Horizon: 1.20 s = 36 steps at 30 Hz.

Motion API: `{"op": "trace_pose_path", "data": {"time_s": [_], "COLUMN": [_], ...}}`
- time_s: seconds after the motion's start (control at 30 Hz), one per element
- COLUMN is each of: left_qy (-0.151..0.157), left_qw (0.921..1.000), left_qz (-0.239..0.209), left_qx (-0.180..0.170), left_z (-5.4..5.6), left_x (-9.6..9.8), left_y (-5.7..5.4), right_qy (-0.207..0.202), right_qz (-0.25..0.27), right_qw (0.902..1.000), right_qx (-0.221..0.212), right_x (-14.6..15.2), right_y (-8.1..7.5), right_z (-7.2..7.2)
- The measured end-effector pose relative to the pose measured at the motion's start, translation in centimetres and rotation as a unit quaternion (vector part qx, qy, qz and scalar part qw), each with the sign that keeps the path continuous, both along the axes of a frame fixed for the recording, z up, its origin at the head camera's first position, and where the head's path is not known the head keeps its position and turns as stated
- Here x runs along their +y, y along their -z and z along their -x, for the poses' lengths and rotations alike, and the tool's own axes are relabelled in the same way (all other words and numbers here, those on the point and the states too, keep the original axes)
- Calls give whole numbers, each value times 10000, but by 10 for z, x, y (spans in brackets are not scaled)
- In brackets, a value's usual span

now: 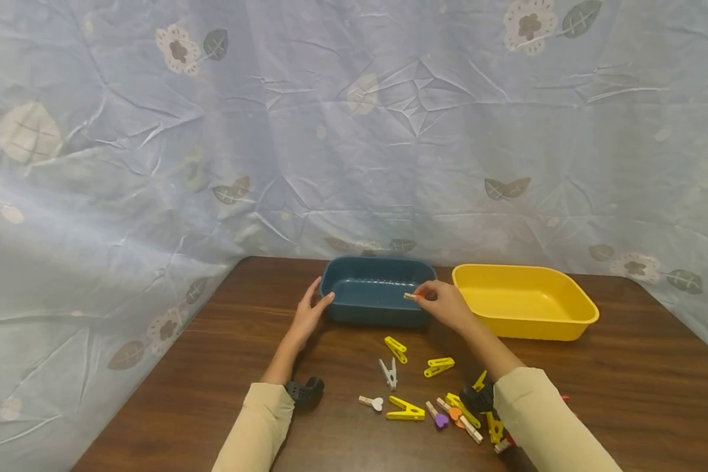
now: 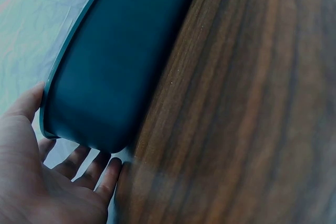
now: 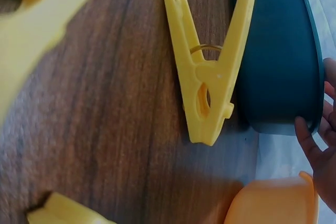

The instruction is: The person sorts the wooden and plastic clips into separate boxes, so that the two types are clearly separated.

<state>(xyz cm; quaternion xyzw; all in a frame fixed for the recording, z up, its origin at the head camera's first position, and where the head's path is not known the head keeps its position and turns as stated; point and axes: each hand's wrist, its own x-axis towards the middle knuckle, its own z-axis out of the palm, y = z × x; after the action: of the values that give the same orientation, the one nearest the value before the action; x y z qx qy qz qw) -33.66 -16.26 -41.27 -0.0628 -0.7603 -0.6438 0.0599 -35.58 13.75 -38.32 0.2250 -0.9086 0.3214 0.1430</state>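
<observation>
1. Right hand [image 1: 445,305] pinches a wooden clothespin [image 1: 410,296] over the right end of the teal tub [image 1: 372,316], apparently placing it.
2. Left hand [image 1: 309,316], fingers spread, touches the tub's left end.
3. Next calls for loosening the pinch inside the rim.

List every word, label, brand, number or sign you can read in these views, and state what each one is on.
None: no readable text on the blue tub, the yellow tub or the large yellow clip.
The cloth backdrop shows only flower and leaf prints.
Too small to rule out fine marks: the wooden clothespin in the right hand and the black wristband.
</observation>
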Motion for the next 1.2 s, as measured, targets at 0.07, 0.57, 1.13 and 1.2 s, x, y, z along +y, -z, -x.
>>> {"op": "trace_pose_path", "data": {"time_s": [0.07,0.57,1.13,1.2], "left_qy": [3,-11,61,57], "left_qw": [10000,9999,9999,10000], "left_qz": [39,121,39,24], "left_qx": [37,95,79,51], "left_z": [-7,-16,-16,-16], "left_x": [2,5,5,5], "left_y": [-8,-16,-15,-14], "right_qy": [-15,23,158,121], "right_qz": [18,-122,-676,-662], "right_qw": [10000,9999,9966,9964], "right_qx": [-22,16,440,509], "right_x": [0,2,3,1], "right_y": [-1,2,-13,-17], "right_z": [0,1,-13,-18]}}
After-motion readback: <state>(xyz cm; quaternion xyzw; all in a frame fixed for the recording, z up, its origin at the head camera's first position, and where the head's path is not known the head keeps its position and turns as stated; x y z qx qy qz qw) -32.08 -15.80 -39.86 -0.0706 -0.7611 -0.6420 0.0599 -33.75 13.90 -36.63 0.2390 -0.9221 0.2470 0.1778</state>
